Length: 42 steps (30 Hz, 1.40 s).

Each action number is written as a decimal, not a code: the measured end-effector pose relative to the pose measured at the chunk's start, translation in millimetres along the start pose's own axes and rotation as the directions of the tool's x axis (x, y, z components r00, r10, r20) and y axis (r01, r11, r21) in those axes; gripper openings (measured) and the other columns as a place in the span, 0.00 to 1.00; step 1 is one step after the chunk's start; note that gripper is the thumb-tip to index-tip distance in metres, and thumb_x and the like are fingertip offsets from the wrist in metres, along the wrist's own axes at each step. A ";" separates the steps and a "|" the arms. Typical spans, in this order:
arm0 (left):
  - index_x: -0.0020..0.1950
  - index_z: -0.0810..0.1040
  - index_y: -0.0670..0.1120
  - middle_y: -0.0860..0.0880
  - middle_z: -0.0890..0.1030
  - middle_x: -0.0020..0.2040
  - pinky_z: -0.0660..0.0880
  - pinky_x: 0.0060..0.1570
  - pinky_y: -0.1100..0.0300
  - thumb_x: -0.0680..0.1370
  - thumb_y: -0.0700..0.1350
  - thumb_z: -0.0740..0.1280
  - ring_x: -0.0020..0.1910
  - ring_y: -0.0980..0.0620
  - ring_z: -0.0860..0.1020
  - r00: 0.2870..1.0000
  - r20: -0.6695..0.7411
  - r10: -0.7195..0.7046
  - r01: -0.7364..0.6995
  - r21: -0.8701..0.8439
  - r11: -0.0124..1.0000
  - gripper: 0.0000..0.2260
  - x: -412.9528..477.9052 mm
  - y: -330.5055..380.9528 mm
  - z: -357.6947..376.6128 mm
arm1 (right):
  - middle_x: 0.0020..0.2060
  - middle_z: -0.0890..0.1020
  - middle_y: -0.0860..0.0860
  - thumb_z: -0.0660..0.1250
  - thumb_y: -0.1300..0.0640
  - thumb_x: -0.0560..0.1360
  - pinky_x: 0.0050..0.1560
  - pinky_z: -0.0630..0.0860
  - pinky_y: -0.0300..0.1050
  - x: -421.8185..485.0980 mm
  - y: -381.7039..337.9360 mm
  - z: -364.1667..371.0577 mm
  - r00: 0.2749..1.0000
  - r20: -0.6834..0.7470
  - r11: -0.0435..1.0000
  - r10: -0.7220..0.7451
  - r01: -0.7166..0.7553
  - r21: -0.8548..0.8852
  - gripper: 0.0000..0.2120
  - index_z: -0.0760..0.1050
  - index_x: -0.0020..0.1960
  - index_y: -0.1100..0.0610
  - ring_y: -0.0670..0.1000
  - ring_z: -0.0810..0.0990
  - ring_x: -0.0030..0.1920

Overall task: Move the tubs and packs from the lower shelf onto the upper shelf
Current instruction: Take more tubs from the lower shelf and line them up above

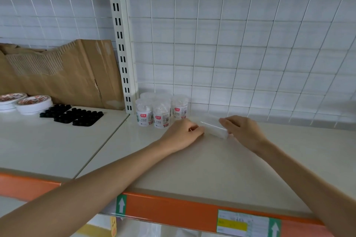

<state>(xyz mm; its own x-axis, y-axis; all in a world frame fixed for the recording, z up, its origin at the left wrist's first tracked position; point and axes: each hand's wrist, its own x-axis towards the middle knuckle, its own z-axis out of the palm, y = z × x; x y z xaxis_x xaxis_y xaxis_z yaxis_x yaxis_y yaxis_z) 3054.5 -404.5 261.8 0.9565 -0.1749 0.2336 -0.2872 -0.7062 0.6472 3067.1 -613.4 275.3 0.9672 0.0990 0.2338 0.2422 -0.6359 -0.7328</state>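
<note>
Upper shelf point(192, 169), head view. The left hand point(184, 131) and right hand point(241, 131) pinched opposite ends of a clear pack point(213, 128) with curled fingers. They held it level at the shelf surface, at three o'clock of the clustered tubs point(159, 111) (probably to keep stock grouped near the wire grid point(250, 44)).

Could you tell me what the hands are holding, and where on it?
A clear pack: left hand at its left end, right hand at its right end.
</note>
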 end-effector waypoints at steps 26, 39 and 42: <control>0.62 0.75 0.50 0.53 0.82 0.55 0.77 0.53 0.59 0.74 0.50 0.74 0.55 0.57 0.80 0.997 -0.006 -0.079 0.065 -0.502 0.862 0.18 3.9 -0.1 -6.5 | 0.50 0.86 0.48 0.74 0.61 0.72 0.57 0.76 0.45 -8.7 -3.5 5.5 0.986 0.154 0.866 -0.068 -0.019 0.500 0.21 0.75 0.63 0.49 0.48 0.83 0.52; 0.61 0.79 0.50 0.54 0.83 0.54 0.78 0.51 0.59 0.79 0.48 0.69 0.53 0.51 0.82 0.999 0.019 0.037 -0.024 -0.451 0.892 0.11 0.8 4.0 -13.2 | 0.54 0.84 0.48 0.73 0.63 0.74 0.50 0.75 0.39 -12.3 -3.1 0.6 0.967 0.203 0.870 -0.154 0.035 0.492 0.18 0.76 0.61 0.52 0.48 0.82 0.51; 0.67 0.74 0.47 0.50 0.81 0.58 0.78 0.52 0.61 0.79 0.44 0.69 0.51 0.56 0.81 0.997 0.037 0.066 -0.040 -0.485 0.873 0.16 0.4 5.4 -16.0 | 0.53 0.85 0.50 0.69 0.66 0.76 0.47 0.74 0.36 -13.0 -3.7 -5.2 0.951 0.254 0.847 -0.178 0.017 0.531 0.17 0.73 0.62 0.53 0.46 0.81 0.48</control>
<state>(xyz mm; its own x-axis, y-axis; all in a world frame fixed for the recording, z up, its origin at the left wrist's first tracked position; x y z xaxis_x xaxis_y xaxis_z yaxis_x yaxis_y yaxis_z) 3052.5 -397.5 277.0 0.9367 -0.2463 0.2488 -0.3140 -0.2767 0.9082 3053.2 -616.3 278.3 0.8955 0.4022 0.1904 0.2621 -0.1308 -0.9561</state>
